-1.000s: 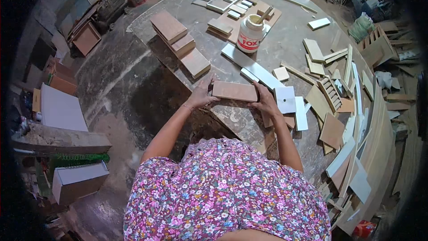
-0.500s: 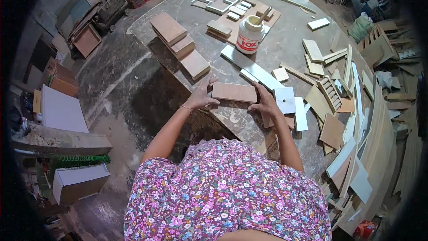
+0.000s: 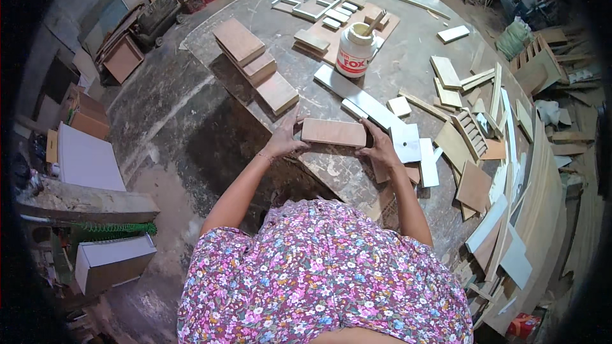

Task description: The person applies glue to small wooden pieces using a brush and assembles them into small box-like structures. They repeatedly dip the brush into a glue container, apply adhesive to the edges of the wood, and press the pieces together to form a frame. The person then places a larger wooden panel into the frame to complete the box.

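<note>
A small reddish-brown rectangular wooden block [image 3: 333, 132] lies level at the table's near edge, between my two hands. My left hand [image 3: 284, 139] grips its left end, thumb on the near side and fingers on the far side. At the right end, my right hand [image 3: 380, 145] grips it the same way. Whether the block rests on the table or is slightly raised, I cannot tell. Just beyond my left hand, several similar wooden blocks [image 3: 278, 93] sit in a stepped row. Next to my right hand lies a white square piece [image 3: 405, 143] with a dark hole.
A white jar [image 3: 356, 52] with red markings and a stick in its mouth stands beyond the block, behind a long white strip [image 3: 359, 97]. White frames [image 3: 307, 1] lie farther back. Scattered boards and a slatted wooden piece [image 3: 470, 134] cover the table's right side.
The block has tipped slightly, so its top looks broader and its near edge thinner. Both hands keep their grip; the whole view has shifted a little.
</note>
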### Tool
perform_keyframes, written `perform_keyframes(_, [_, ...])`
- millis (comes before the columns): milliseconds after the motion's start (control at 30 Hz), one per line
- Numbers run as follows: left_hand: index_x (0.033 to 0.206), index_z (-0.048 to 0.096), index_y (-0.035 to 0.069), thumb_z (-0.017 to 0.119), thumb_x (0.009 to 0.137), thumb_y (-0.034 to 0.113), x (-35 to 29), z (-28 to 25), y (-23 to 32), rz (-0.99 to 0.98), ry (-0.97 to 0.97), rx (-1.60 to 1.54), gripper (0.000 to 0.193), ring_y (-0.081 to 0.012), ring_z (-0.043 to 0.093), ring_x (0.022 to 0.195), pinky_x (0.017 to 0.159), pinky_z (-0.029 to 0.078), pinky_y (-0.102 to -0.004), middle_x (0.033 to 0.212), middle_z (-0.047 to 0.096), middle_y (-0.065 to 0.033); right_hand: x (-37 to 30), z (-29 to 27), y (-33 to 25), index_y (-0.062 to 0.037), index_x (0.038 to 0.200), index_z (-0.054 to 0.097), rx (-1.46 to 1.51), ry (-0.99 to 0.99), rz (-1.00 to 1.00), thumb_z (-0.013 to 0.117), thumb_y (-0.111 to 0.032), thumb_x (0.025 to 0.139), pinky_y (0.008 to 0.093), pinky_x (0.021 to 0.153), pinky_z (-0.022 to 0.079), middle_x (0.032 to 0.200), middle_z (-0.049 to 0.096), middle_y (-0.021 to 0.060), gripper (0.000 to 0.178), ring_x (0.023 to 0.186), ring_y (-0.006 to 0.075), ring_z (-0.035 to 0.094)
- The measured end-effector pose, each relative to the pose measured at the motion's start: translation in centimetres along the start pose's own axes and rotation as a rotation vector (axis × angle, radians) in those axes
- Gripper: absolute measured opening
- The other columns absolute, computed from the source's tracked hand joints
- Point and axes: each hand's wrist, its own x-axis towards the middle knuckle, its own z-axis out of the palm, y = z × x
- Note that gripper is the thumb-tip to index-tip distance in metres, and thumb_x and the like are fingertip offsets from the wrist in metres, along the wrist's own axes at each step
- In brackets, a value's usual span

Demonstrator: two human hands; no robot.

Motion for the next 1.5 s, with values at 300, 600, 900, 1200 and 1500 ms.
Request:
perform_keyframes(300, [0.137,0.007,0.004,0.08,0.049,0.021,-0.1,0.0,-0.1,-0.049,-0.002,-0.048,0.115,-0.0282,0.04,0.118,0.101,0.029,-0.0357,0.123,0.049,-0.0093,0.1,-0.2,-0.1,-0.0069,0.127,0.037,-0.056,0.007,-0.06,0.078,-0.008,0.051,0.034,0.095,0.038,0.122,0.047,0.0146,0.087,0.113,0.0282,0.045])
perform_keyframes(600, [0.137,0.008,0.002,0.081,0.05,0.024,-0.1,-0.3,0.7,-0.043,0.018,-0.072,0.116,-0.0272,0.039,0.118,0.101,0.028,-0.0357,0.126,0.045,-0.0099,0.0,-0.3,-0.4,-0.0083,0.127,0.038,0.001,0.011,-0.011,0.078,-0.007,0.051,0.0329,0.093,0.039,0.119,0.05,0.0137,0.086,0.111,0.0264,0.047])
perform_keyframes(900, [0.137,0.006,0.003,0.083,0.049,0.018,0.0,0.5,-0.5,-0.091,0.02,-0.233,0.118,-0.0262,0.045,0.114,0.098,0.033,-0.034,0.122,0.047,-0.0183,0.0,-0.3,-0.5,-0.0072,0.128,0.036,-0.02,0.003,-0.028,0.081,-0.02,0.051,0.035,0.093,0.039,0.12,0.049,0.0162,0.09,0.111,0.0297,0.047])
perform_keyframes(1200, [0.135,0.016,0.002,0.079,0.057,0.024,-0.4,-0.9,1.0,0.005,0.059,-0.037,0.103,-0.0288,0.042,0.116,0.095,0.035,-0.0348,0.125,0.044,-0.0182,-0.2,-0.7,-1.2,-0.0043,0.125,0.041,0.191,0.08,0.036,0.077,-0.023,0.06,0.0331,0.087,0.044,0.115,0.052,0.0166,0.076,0.107,0.0276,0.051])
perform_keyframes(1500, [0.122,0.038,-0.006,0.059,0.078,0.027,3.7,1.2,3.3,0.001,0.337,0.435,0.058,-0.0322,0.04,0.113,0.095,0.031,-0.0402,0.122,0.043,-0.0194,5.2,1.3,-3.6,-0.0127,0.128,0.039,-0.639,0.324,0.024,0.041,-0.039,0.087,0.0584,0.096,0.02,0.136,0.03,0.0061,0.049,0.125,0.0343,0.025])
